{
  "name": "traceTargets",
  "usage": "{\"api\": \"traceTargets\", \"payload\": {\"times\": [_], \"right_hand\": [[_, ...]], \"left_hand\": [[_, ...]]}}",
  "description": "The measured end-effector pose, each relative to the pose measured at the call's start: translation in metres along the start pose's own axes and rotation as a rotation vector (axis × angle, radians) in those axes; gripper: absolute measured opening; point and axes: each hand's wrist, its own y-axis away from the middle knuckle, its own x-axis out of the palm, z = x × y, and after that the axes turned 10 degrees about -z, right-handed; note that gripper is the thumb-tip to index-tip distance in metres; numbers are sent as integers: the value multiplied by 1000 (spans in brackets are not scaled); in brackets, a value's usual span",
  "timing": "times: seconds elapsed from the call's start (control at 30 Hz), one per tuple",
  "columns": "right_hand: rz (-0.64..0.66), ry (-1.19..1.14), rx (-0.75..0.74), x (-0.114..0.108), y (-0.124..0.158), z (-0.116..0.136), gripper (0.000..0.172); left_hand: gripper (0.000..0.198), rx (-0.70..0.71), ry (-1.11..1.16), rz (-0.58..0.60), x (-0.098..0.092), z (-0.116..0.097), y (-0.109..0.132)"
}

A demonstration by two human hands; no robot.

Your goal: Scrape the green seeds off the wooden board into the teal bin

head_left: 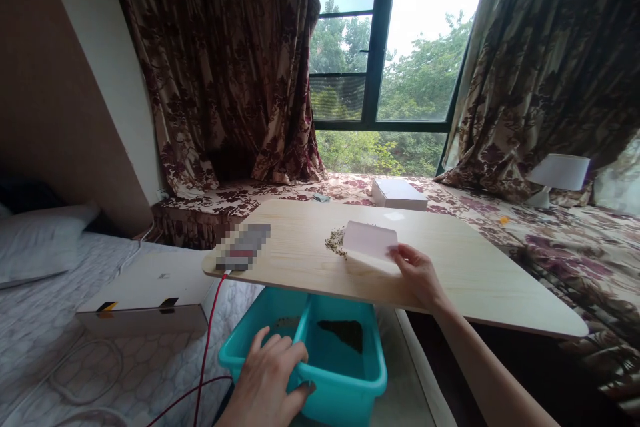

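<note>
Bare forearms [480, 360] end in a bare left grip [270, 380] and right grip [417, 273].

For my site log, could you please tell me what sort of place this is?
Most likely a home bedroom: a mattress with a pillow at left, floral curtains framing a large window, and a white table lamp at right.

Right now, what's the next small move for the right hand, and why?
Probably sweep the white card left and toward the near table edge, pushing the grain pile along. The pile lies against the card's left edge on the tabletop, the right hand pinches the card, and the left hand holds the teal bin below that edge.
</note>
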Motion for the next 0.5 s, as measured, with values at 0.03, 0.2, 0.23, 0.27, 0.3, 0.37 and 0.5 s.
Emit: {"api": "traceTargets", "payload": {"times": [0.03, 0.2, 0.23, 0.27, 0.3, 0.37, 0.5], "right_hand": [[-4, 3, 1, -1, 1, 1, 21], [13, 9, 18, -6, 7, 2, 22], [12, 11, 20, -7, 8, 2, 22], [4, 12, 22, -8, 8, 1, 22], [-6, 13, 25, -9, 9, 0, 23], [-30, 10, 32, -9, 10, -3, 24], [-46, 7, 38, -9, 10, -5, 23]], "left_hand": [[9, -2, -4, 3, 0, 0, 0], [9, -7, 2, 10, 0, 3, 0], [9, -8, 3, 10, 1, 3, 0], [9, -9, 3, 10, 1, 4, 0], [9, -10, 5, 12, 1, 4, 0], [10, -10, 10, 16, 1, 4, 1], [10, -2, 9, 7, -1, 2, 2]]}}
